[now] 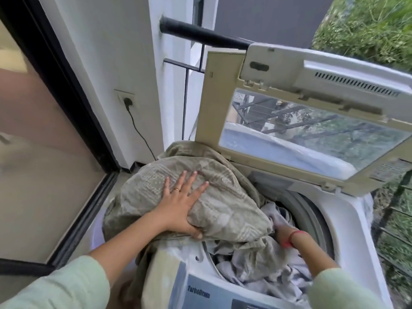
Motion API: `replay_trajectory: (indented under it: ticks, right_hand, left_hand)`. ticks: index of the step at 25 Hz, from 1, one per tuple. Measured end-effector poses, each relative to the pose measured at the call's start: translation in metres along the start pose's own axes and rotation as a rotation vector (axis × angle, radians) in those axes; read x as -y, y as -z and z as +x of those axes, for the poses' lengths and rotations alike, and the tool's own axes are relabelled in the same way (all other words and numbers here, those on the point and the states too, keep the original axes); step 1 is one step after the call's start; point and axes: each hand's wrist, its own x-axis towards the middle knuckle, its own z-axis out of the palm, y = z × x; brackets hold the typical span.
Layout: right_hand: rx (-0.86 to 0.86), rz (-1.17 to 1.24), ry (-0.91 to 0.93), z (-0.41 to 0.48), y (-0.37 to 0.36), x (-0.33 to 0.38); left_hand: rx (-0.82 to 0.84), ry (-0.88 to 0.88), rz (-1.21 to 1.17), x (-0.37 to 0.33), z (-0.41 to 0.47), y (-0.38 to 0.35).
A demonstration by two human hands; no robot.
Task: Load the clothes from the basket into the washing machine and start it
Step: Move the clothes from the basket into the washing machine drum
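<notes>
My left hand (180, 202) flat, pressing olive patterned cloth bundle (225, 192) on white washing machine (356, 208); right hand (282, 231) buried in pale grey laundry (256, 266), can't tell grip.

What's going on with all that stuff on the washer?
A person is loading a white top-loading washing machine, its beige lid up. The left hand presses flat on a big olive-green patterned cloth heaped over its edge. The right hand reaches into the drum among pale grey clothes, its fingers hidden.

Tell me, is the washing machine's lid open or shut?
Open. The lid stands raised above the drum, where clothes show.
</notes>
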Motion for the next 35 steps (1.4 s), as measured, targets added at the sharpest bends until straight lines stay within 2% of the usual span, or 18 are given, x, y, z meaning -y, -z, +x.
replay_trajectory:
  ticks: [2,3,5,6,8,10,13,15,17,21,23,26,27,29,31,32,33,35]
  right_hand:
    - [-0.085,-0.022,-0.134,-0.018,0.059,0.011]
    - [-0.239,0.027,-0.152,-0.037,0.089,0.024]
    - [-0.542,0.370,0.075,-0.064,0.129,0.065]
    - [-0.526,0.519,0.248,-0.077,0.142,0.100]
    - [-0.417,0.484,0.390,-0.064,0.141,0.165]
    - [-0.378,0.361,0.326,-0.033,0.121,0.208]
    - [-0.442,0.503,0.275,-0.013,0.107,0.212]
    - [-0.548,0.578,0.336,-0.022,0.102,0.206]
    - [-0.689,0.573,0.389,-0.048,0.099,0.201]
    - [-0.977,0.646,0.310,-0.139,0.118,0.135]
    - [-1.147,0.633,0.212,-0.194,0.126,0.085]
    - [-1.325,0.531,-0.156,-0.232,0.101,0.038]
    - [-1.321,0.453,-0.309,-0.230,0.087,0.031]
    - [-1.148,0.252,-0.453,-0.206,0.059,0.022]
    - [-0.736,0.250,-0.399,-0.171,0.037,0.019]
    - [-0.522,0.294,-0.324,-0.148,0.023,0.021]
    - [-0.348,0.327,-0.260,-0.124,0.008,0.025]
    - [-0.177,0.374,-0.168,-0.084,-0.014,0.035]
  left_hand:
    - [-0.024,-0.066,-0.433,0.014,-0.005,0.007]
    - [-0.095,-0.049,-0.729,0.025,-0.008,0.010]
    - [-0.250,0.052,-0.961,0.053,-0.014,0.008]
    - [-0.263,0.101,-0.869,0.067,-0.018,0.006]
    - [-0.148,0.155,-0.636,0.087,-0.019,-0.002]
    - [-0.025,0.153,-0.615,0.098,-0.016,-0.007]
    - [-0.001,0.136,-0.764,0.099,-0.012,-0.006]
    - [-0.118,0.140,-0.734,0.091,-0.019,-0.006]
    - [-0.409,0.099,-0.586,0.072,-0.030,0.001]
    - [-0.849,-0.153,-0.229,-0.018,-0.041,0.063]
    - [-0.934,-0.273,-0.190,-0.078,-0.031,0.085]
    - [-0.921,-0.363,-0.163,-0.156,-0.002,0.082]
    - [-0.823,-0.339,-0.140,-0.174,0.012,0.070]
    - [-0.388,-0.241,-0.015,-0.184,0.042,0.037]
    - [0.127,-0.176,0.048,-0.175,0.061,0.000]
    - [0.285,-0.162,0.053,-0.167,0.062,-0.010]
    - [0.293,-0.174,0.035,-0.157,0.057,-0.017]
    - [-0.034,-0.268,-0.004,-0.138,0.045,-0.013]
